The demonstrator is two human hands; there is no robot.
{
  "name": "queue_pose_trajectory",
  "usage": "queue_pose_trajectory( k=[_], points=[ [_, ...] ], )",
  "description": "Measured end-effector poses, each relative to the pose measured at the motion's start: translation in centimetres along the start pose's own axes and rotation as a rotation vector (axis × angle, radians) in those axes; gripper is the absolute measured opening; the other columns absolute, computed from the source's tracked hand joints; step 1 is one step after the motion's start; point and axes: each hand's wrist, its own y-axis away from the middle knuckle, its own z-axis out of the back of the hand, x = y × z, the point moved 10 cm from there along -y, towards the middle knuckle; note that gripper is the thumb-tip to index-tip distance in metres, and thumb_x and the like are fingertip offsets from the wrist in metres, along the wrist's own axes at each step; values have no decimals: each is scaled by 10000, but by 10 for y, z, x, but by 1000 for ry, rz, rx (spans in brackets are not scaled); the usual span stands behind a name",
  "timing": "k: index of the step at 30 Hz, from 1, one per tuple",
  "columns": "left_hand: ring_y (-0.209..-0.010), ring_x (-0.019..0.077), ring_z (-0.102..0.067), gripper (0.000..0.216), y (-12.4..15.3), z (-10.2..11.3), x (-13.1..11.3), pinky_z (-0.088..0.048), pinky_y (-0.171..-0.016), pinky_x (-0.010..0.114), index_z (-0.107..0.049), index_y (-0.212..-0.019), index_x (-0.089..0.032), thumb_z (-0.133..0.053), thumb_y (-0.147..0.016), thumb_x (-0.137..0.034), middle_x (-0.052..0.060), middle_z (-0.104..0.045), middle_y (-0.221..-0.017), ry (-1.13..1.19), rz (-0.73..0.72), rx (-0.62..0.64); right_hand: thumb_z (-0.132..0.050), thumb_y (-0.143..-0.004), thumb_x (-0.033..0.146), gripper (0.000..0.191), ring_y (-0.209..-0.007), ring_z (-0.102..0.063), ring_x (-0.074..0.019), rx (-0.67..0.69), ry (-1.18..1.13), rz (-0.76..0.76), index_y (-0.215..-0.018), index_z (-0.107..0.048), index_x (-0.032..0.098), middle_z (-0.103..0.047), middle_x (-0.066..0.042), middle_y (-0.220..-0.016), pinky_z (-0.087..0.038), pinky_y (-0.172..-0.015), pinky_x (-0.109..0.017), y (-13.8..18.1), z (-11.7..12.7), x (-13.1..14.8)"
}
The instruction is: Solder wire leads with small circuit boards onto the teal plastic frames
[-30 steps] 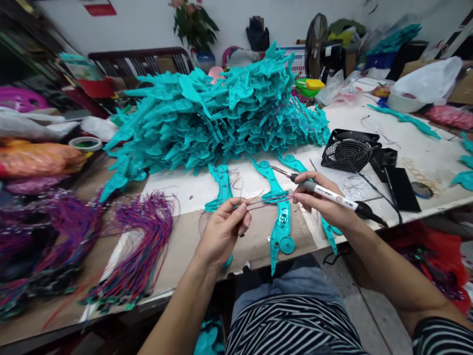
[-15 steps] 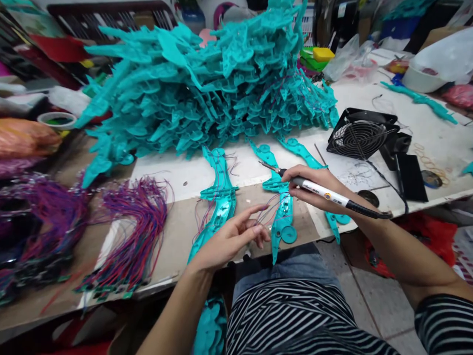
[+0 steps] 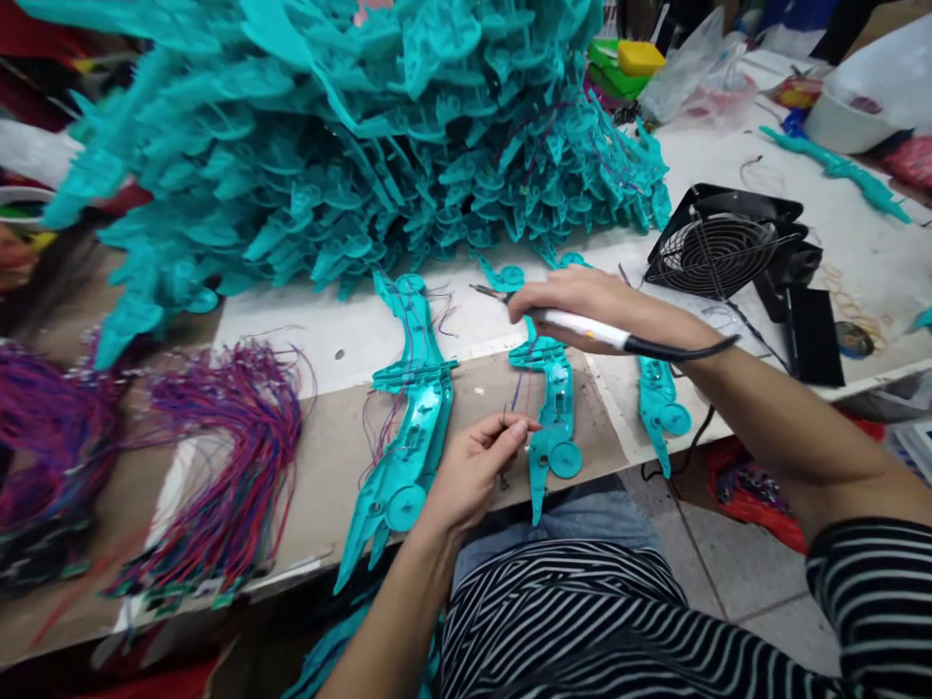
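A white soldering iron [image 3: 582,328] with a black cord lies in the grip of my right hand [image 3: 582,296], its metal tip pointing left over the table. Thumb and fingertips of my left hand [image 3: 481,461] are pinched on thin wires beside a teal plastic shell [image 3: 557,388]. Those wires reach up toward that shell's middle. Left of it rests a second teal shell [image 3: 429,408] with red and blue wires along it. Partly behind my right forearm is another teal shell [image 3: 657,388].
A big heap of teal shells [image 3: 408,146] fills the table's back. Bundles of purple-red wires [image 3: 233,437] lie at left. A black fan [image 3: 717,243] stands at right, near a black box [image 3: 814,335]. The table's front edge runs close to my body.
My left hand has closed from loosely spread fingers into a pinch on the wires. My right hand has raised the soldering iron slightly and moved left. The view has tilted downward.
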Motion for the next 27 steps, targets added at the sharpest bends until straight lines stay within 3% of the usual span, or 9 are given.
queue_pose_trajectory(
  k=[2,5,10,14,18,21,24,27],
  points=[
    [-454,26,-304,502,-8,0,6,-187,-445,182,-699,-771,-107,-882,-563,-525,-51,-460,-547,63,39,-56,-512,-926,140,227,-874,-538,-186,33,77,22,-1068,-640,262,-634,-17,-844,-393,-843,-337,-14,-20,-10],
    [-433,26,-344,553,-19,7,15,-231,-421,174,-675,-747,-109,-915,-448,-508,-43,-518,-558,152,74,-175,-510,-902,110,237,-993,-544,-209,-22,18,3,-1065,-636,227,-651,-57,-967,-419,-910,-370,-13,-41,-16],
    [-441,40,-404,543,-26,17,25,-289,-405,165,-667,-725,-111,-908,-407,-480,-32,-558,-552,156,108,-273,-592,-871,186,212,-931,-628,-139,-290,-338,-185,-1082,-587,204,-685,-21,-989,-503,-831,-282,45,-40,-10],
    [-450,46,-425,501,-27,15,27,-312,-406,165,-651,-699,-118,-882,-450,-486,-19,-580,-573,88,105,-252,-589,-880,170,203,-840,-645,-107,-407,-371,-239,-1081,-587,198,-692,-10,-934,-527,-782,-248,77,-45,4],
    [-456,61,-456,483,-30,10,26,-345,-432,170,-673,-732,-124,-866,-496,-498,-20,-578,-556,-89,133,-176,-534,-899,145,181,-866,-665,-108,-519,-346,-247,-1060,-604,188,-712,-27,-977,-548,-796,-246,86,-53,10],
    [-436,63,-426,480,-34,5,21,-314,-427,168,-677,-735,-131,-857,-512,-515,-41,-523,-487,-213,160,-122,-520,-899,140,185,-916,-669,-124,-514,-359,-270,-1052,-614,186,-721,-33,-1004,-552,-831,-254,86,-58,11],
    [-446,58,-386,508,-36,2,12,-269,-415,168,-669,-697,-134,-865,-457,-536,-44,-508,-490,-254,179,-131,-541,-927,214,157,-873,-670,-129,-509,-348,-299,-1052,-634,188,-726,-31,-947,-559,-805,-257,96,-49,11],
    [-477,63,-391,544,-32,12,3,-254,-412,169,-673,-677,-135,-876,-371,-537,-30,-543,-541,-311,177,-245,-557,-943,315,210,-851,-668,-139,-587,-250,-403,-1100,-665,225,-729,-25,-927,-566,-815,-308,132,-19,4]
  ],
)
